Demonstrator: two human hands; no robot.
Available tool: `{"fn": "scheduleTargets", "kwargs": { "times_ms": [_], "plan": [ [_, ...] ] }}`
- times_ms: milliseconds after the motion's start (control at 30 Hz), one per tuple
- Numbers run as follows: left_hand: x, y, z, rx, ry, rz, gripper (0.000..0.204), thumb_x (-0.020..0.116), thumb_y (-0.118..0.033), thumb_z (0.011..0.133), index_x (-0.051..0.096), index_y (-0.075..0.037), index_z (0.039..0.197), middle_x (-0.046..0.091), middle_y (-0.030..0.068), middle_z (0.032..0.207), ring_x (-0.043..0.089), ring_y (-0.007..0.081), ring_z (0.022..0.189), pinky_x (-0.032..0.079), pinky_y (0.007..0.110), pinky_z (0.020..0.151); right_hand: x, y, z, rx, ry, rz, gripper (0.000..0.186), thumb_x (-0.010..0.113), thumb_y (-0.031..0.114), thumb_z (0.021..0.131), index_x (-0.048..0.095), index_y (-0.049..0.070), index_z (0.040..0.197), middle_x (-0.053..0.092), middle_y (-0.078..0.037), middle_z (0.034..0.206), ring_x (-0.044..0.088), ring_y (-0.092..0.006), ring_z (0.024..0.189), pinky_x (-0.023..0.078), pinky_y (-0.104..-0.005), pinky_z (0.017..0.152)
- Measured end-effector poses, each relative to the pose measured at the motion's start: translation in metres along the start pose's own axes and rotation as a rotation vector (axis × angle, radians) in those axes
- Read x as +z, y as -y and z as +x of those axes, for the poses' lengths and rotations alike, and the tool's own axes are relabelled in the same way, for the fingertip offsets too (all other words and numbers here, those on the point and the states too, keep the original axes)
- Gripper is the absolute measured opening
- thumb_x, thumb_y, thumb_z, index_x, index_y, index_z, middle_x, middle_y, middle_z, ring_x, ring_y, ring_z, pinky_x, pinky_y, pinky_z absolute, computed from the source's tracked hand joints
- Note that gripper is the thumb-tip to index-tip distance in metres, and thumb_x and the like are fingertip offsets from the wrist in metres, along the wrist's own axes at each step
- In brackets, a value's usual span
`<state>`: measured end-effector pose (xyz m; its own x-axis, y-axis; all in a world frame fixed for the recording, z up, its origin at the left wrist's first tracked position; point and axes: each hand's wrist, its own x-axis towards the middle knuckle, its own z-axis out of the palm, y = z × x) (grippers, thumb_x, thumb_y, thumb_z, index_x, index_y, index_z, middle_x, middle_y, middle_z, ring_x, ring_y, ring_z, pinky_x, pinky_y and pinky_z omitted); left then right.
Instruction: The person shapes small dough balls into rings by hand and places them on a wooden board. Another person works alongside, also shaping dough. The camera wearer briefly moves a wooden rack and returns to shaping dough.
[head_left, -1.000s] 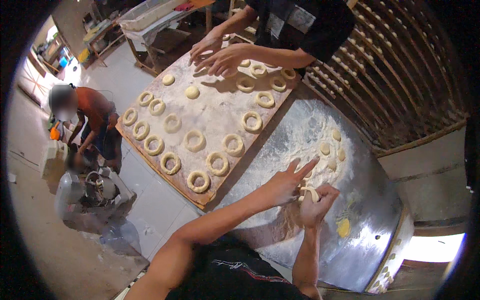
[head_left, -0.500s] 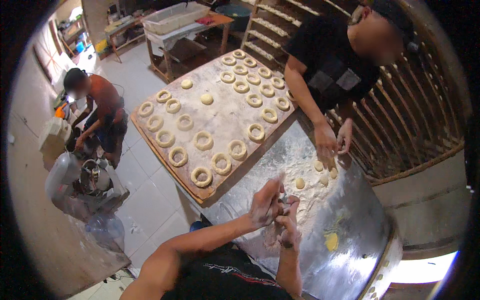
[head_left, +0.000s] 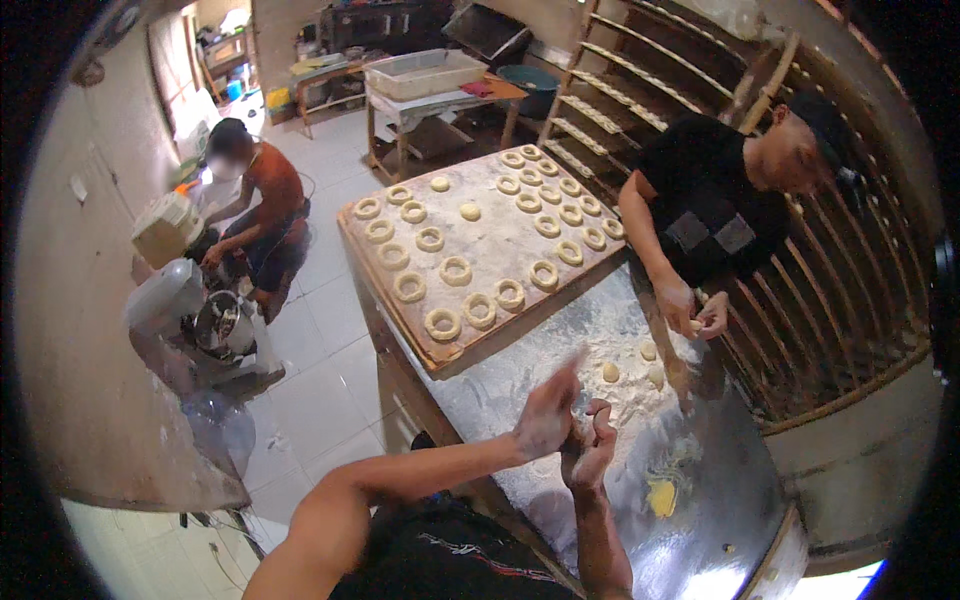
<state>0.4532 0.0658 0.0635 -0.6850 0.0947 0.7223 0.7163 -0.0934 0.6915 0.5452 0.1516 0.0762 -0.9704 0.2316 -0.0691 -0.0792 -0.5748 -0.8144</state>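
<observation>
My left hand and my right hand are together above the floured metal table. The left fingers are stretched out and slightly blurred, palm towards the right hand. My right hand has its fingers curled; whatever lies between the palms is hidden. Just beyond them, a pale dough ball rests in spread flour, near two more dough pieces. Dough rings stand in rows on a floured wooden board, with two round dough pieces among them.
Across the table, a co-worker's hands pinch a small pale piece. A flat yellow lump lies at the right. Wooden racks stand behind. Another person crouches at the left by a machine.
The view has shifted, so the scene sits further right. My left fingers have straightened from a more curled pose. The co-worker's hands have lifted off the dough pieces on the table.
</observation>
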Motion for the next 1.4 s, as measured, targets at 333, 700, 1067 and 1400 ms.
{"fn": "scheduleTargets", "kwargs": {
  "times_ms": [333, 700, 1067, 1400],
  "plan": [
    [-0.024, 0.014, 0.027, 0.010, 0.205, -0.162, 0.053, 0.047, -0.019, 0.097, 0.028, -0.008, 0.145, 0.050, 0.0082, 0.085, 0.048, 0.0200, 0.068, 0.046, 0.033, 0.064, 0.025, -0.006, 0.034, -0.069, -0.243, -0.021, 0.050, 0.036, 0.062, 0.093, 0.040, 0.015, 0.107, 0.052, -0.005, 0.081, 0.057, -0.0186, 0.068, 0.047, -0.0321, 0.058],
    [-0.072, 0.080, 0.099, -0.059, 0.273, -0.468, 0.022, 0.037, -0.022, 0.101, 0.049, -0.004, 0.109, 0.049, 0.0084, 0.080, 0.047, 0.0173, 0.068, 0.042, 0.031, 0.064, 0.078, -0.023, 0.111, -0.027, -0.175, -0.130, 0.044, 0.029, 0.060, 0.097, 0.035, 0.016, 0.099, 0.043, -0.002, 0.073, 0.039, -0.0099, 0.053, 0.032, -0.0235, 0.048],
    [-0.113, 0.140, 0.156, 0.316, 0.307, 0.098, 0.052, 0.047, -0.008, 0.092, 0.035, -0.010, 0.143, 0.047, 0.0080, 0.071, 0.049, 0.0193, 0.061, 0.043, 0.031, 0.058, 0.086, -0.066, 0.205, -0.172, -0.042, -0.475, 0.030, 0.033, 0.036, 0.099, 0.039, 0.008, 0.105, 0.037, -0.003, 0.095, 0.038, -0.0115, 0.091, 0.034, -0.0247, 0.085],
    [-0.126, 0.183, 0.177, -0.379, 0.442, 0.211, 0.042, 0.044, -0.012, 0.099, 0.039, -0.010, 0.140, 0.053, 0.0156, 0.076, 0.055, 0.0271, 0.063, 0.042, 0.039, 0.054, 0.102, -0.080, 0.284, -0.041, -0.081, -0.533, 0.038, 0.041, 0.036, 0.096, 0.038, 0.004, 0.114, 0.038, -0.005, 0.096, 0.044, -0.0154, 0.091, 0.040, -0.0293, 0.078]
  ]
}}
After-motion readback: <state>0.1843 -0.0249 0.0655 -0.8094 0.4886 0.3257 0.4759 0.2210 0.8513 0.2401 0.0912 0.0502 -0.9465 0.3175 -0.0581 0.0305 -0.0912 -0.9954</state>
